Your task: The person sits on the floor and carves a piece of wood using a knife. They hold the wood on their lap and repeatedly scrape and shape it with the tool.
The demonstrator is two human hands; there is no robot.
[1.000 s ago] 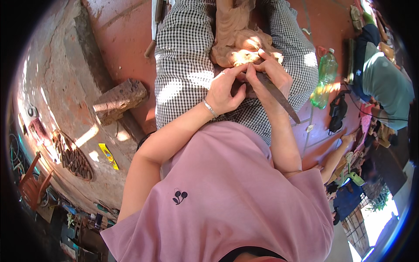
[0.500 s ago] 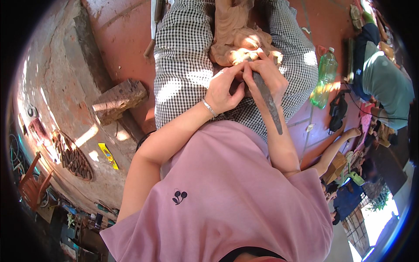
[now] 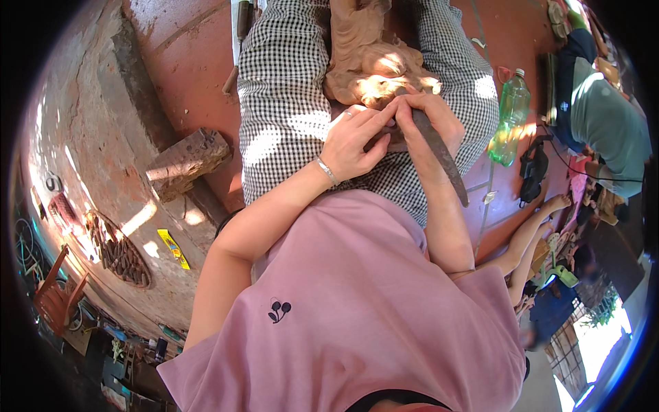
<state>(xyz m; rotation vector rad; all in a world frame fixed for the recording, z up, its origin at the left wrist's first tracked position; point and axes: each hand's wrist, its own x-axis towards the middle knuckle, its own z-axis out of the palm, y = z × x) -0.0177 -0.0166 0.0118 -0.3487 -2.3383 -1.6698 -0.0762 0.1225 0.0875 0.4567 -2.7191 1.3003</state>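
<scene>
Checked trousers fill the upper centre of the frame, and between their legs lies the carved brown figure, its near end sunlit. It looks like wood: probably stiff and fairly heavy, its raised folds likelier to chip than its body, so the thick rounded mass seems the best hold. The left hand, just below it, has fingers stretched together and thumb apart; whether the fingertips pinch anything cannot be told. The right hand, right of centre, grips the slim dark tool between thumb and fingers. The tool slants from the figure's near edge toward the lower right, tapering; it looks rigid, rough and light, best taken around its broad middle.
</scene>
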